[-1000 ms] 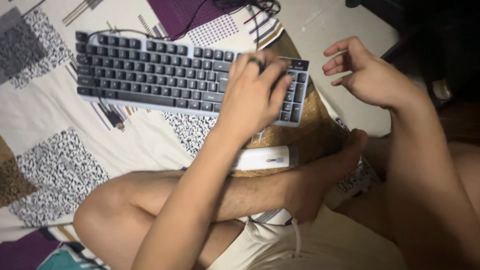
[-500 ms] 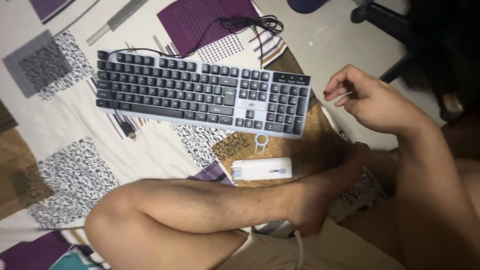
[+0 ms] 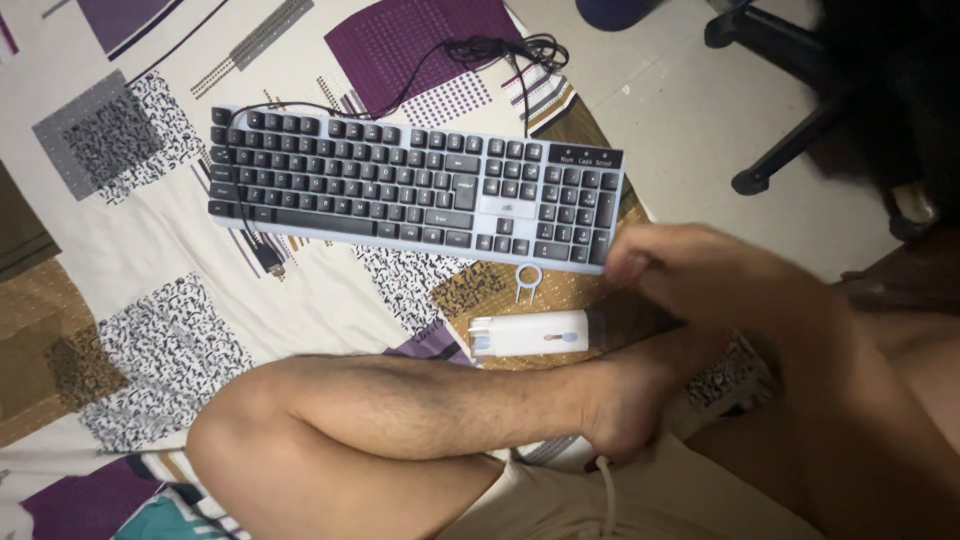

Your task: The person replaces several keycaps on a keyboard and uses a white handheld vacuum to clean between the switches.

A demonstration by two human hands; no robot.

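A grey keyboard (image 3: 415,190) with dark keys lies on a patterned bedsheet (image 3: 150,250), and its black cable (image 3: 490,50) is coiled behind it. A small white ring-shaped tool (image 3: 527,280) rests just in front of the keyboard. Closer to me lies a white oblong case (image 3: 530,333). My right hand (image 3: 690,270) is blurred, its fingertips close to the keyboard's near right corner and right of the ring tool. Whether it holds anything is unclear. My left hand is out of view. My bare leg (image 3: 420,410) crosses in front of the case.
The sheet ends at a pale tiled floor (image 3: 680,110) on the right. The black base of a wheeled chair (image 3: 790,120) stands there, and a dark round object (image 3: 620,12) sits at the top edge.
My left hand left the keyboard and went out of view. My right hand has moved left and down, from over the floor to the keyboard's near right corner. The view shifted.
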